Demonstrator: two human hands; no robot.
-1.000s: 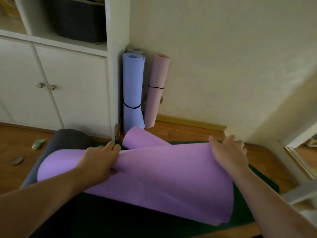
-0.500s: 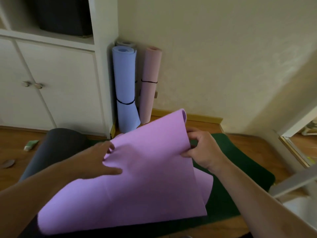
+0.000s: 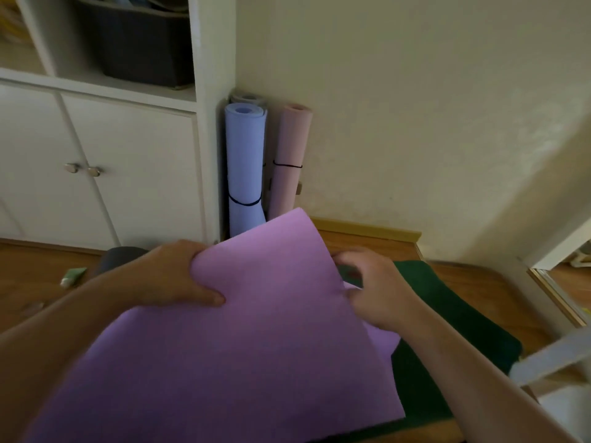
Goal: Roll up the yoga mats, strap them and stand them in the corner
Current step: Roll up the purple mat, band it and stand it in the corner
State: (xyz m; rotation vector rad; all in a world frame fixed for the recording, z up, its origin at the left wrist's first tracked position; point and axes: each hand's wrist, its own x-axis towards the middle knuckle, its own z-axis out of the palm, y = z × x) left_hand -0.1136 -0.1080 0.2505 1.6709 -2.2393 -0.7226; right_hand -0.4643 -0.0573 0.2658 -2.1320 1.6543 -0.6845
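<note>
The purple mat [image 3: 256, 330] is lifted off the floor, an unrolled sheet filling the lower middle of the view, its free corner pointing toward 12 o'clock and its long axis running from 7 to 1 o'clock. The left hand [image 3: 172, 276] grips its left edge, thumb pressed on top and fingers curled behind. The right hand [image 3: 374, 289] pinches the right edge with curled fingers. Beneath it lies a dark green mat [image 3: 447, 314], flat on the wooden floor [image 3: 473, 282]. At 12 o'clock, in the corner beside the white cabinet [image 3: 128, 161], a blue rolled mat [image 3: 244, 161] and a pink rolled mat [image 3: 289, 161] stand upright, each banded with a black strap. A dark grey roll [image 3: 120, 254] lies at 10 o'clock.
</note>
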